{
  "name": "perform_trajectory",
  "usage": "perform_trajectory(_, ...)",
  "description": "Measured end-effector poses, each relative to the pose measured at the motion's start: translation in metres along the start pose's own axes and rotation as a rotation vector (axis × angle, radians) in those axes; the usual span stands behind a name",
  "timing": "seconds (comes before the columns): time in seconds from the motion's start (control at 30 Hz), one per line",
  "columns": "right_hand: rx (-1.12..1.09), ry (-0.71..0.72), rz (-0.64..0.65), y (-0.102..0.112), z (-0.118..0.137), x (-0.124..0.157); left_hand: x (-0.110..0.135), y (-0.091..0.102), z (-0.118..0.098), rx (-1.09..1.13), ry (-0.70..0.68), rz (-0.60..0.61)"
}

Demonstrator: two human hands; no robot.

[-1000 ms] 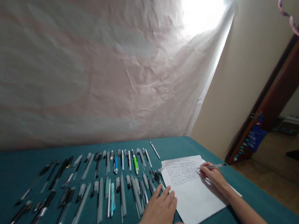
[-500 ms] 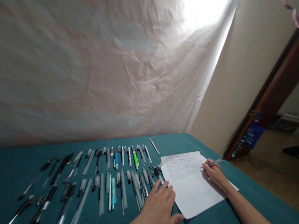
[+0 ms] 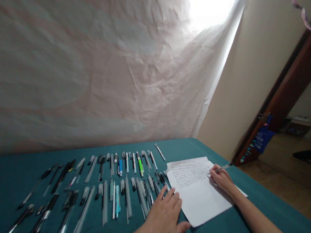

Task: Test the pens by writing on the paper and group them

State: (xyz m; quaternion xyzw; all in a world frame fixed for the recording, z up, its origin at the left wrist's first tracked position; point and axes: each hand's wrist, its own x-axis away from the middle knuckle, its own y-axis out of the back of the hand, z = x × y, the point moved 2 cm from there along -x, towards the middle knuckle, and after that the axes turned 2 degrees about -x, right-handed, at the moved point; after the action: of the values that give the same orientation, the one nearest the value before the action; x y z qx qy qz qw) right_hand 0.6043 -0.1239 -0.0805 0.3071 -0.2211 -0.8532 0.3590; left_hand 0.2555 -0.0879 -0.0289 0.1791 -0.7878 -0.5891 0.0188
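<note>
The right hand pinches a pen low, likely for control; the left hand, spread and empty, probably steadies the paper along its left edge.

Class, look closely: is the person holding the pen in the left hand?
No, the pen is pinched in the right hand, while the left hand lies open at the edge of the paper.

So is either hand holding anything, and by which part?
The right hand grips a pen near its writing end; the left hand lies open by the paper, grasping nothing.
</note>
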Motion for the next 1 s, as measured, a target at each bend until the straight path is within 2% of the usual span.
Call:
perform_trajectory(0.57, -0.003, -0.013, 0.006, 0.001, 0.003, 0.001, 0.000, -0.002, 0.001, -0.025, -0.007, -0.020)
perform_trajectory(0.73, 0.006, -0.009, -0.030, 0.004, 0.006, 0.001, 0.001, -0.002, 0.001, -0.023, -0.012, -0.038)
perform_trajectory(0.9, -0.013, -0.012, -0.064, 0.007, 0.009, 0.003, 0.004, 0.006, 0.002, -0.011, -0.012, -0.009)
perform_trajectory(1.0, -0.036, 0.011, -0.061, 0.005, 0.025, 0.003, 0.010, 0.018, 0.006, -0.015, -0.017, 0.008)
